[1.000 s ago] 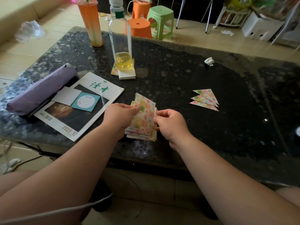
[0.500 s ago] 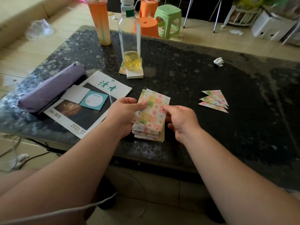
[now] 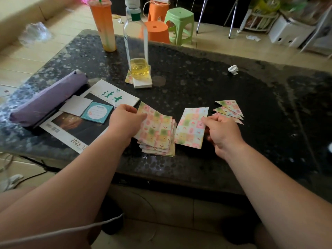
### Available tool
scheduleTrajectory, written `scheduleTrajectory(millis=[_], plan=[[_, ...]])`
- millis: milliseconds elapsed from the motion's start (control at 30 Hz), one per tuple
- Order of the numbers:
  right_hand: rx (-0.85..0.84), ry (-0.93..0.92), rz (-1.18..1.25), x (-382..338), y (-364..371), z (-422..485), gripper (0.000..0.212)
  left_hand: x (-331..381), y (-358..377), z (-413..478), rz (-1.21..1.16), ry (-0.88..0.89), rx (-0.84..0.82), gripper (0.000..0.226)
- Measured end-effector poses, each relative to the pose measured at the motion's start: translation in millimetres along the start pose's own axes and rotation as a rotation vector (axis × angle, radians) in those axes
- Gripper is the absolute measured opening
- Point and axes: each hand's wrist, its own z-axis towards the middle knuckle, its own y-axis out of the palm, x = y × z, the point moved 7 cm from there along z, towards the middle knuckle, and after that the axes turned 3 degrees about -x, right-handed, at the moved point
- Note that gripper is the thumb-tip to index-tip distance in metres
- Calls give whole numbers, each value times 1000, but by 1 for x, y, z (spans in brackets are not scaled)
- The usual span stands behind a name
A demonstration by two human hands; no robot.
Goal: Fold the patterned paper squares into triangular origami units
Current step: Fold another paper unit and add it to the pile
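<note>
Since the earlier frame the right hand (image 3: 222,131) has drawn one sheet (image 3: 190,128) off the stack (image 3: 159,136) and carried it to the right, so that sheet and stack now show side by side with a thin gap between them. The right hand pinches this sheet at its right edge, thumb on the patterned face and the other fingers curled behind it; whether the sheet's near edge touches the table (image 3: 206,164) cannot be told. The left hand (image 3: 125,121) grips the stack at its left edge, thumb laid across the top sheet, and the stack rests fanned on the table near the front rim. Just beyond the right hand lie three folded triangles (image 3: 230,108), overlapping one another. Left of the stack a magazine (image 3: 116,95) lies flat and bears a teal notepad (image 3: 97,113) and a white card (image 3: 76,105), with a purple case (image 3: 48,97) along its far left side. Farther back a bottle (image 3: 136,42) holding some yellow liquid stands on a small white pad (image 3: 142,83), an orange cup (image 3: 103,24) stands near the far left corner, and a paper wad (image 3: 233,69) lies to the right.
</note>
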Motion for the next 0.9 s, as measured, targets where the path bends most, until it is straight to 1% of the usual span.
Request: scheduleTrajectory(millis=[33,67,100,133,167,200,267,300,333,367,433,500,533,633,733,800,900], plan=[[21,-23,-30,-3,-11,1,6,10,0,-6,169,86,18,37],[37,-63,-80,-7,-21,0,8,23,2,-14,332,214,52,41],[51,-138,-163,-14,-32,-2,8,37,5,-26,442,367,81,41],[67,-265,-285,-24,-42,-8,6,51,10,-39,464,511,78,40],[84,-445,-443,-38,-49,-20,4,61,16,-52,426,607,31,40],[91,-668,-597,-52,-53,-35,2,67,24,-62,368,674,-43,42],[59,-1119,-827,-66,-54,-66,4,75,42,-81,322,796,-198,56],[28,-1277,-904,-62,-54,-75,6,77,52,-91,335,860,-276,65],[0,-1367,-950,-53,-55,-79,9,76,63,-98,352,909,-355,72],[-25,-1386,-983,-42,-55,-79,12,73,74,-104,386,937,-429,73],[-64,-1318,-1027,-14,-54,-72,15,60,97,-113,530,975,-507,61],[-105,-1220,-1026,16,-51,-65,21,43,117,-119,703,1026,-490,46],[-134,-1177,-1015,29,-48,-62,24,35,125,-122,748,1053,-474,42],[-233,-1067,-975,55,-43,-53,28,16,136,-125,773,1085,-424,38],[-290,-1051,-936,63,-45,-52,25,11,142,-118,762,1091,-370,32],[-307,-1043,-904,62,-49,-50,21,13,147,-114,739,1089,-379,24],[-331,-1040,-869,61,-51,-46,15,16,153,-111,724,1047,-437,33]])
